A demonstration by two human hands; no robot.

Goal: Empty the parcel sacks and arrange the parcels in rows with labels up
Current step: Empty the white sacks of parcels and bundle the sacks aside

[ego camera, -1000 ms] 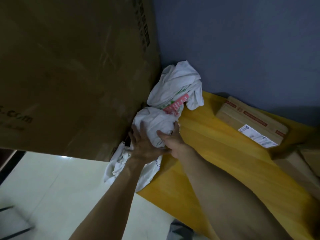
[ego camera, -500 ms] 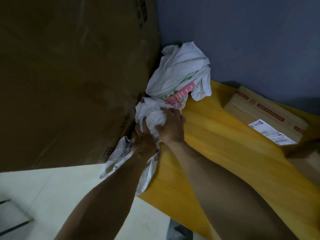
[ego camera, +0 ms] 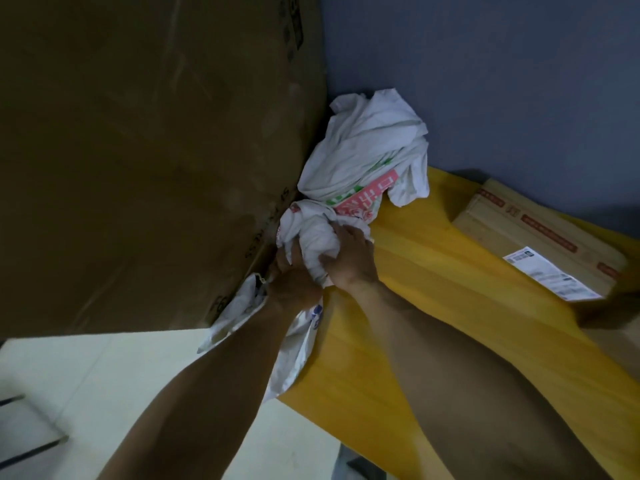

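Sacks first: both my hands are on a crumpled white sack (ego camera: pixel 313 233) at the left edge of the yellow table (ego camera: pixel 450 317), and it is jammed against the big cardboard box (ego camera: pixel 138 150) at nine o'clock. My left hand (ego camera: pixel 291 277) grips the cloth from the box side, fingers dug into the wad. My right hand (ego camera: pixel 351 259) clutches the same wad from the three o'clock side, fingers curled over the top.

At twelve o'clock from my hands a second bundle of white sacking (ego camera: pixel 367 150), printed in red and green, is heaped in the corner, touching the box and close to the blue wall (ego camera: pixel 485 81). I cannot tell whether it is one piece with the wad I hold. At six o'clock a flat white flap (ego camera: pixel 294 362) hangs over the table's edge toward the pale floor (ego camera: pixel 104 375).

Out at three o'clock, well apart from the sacks, a cardboard parcel (ego camera: pixel 540 230) lies flat on the table near the wall, its white label (ego camera: pixel 550 275) facing up. Beside it at the right edge sits a darker shape, too dim to name.
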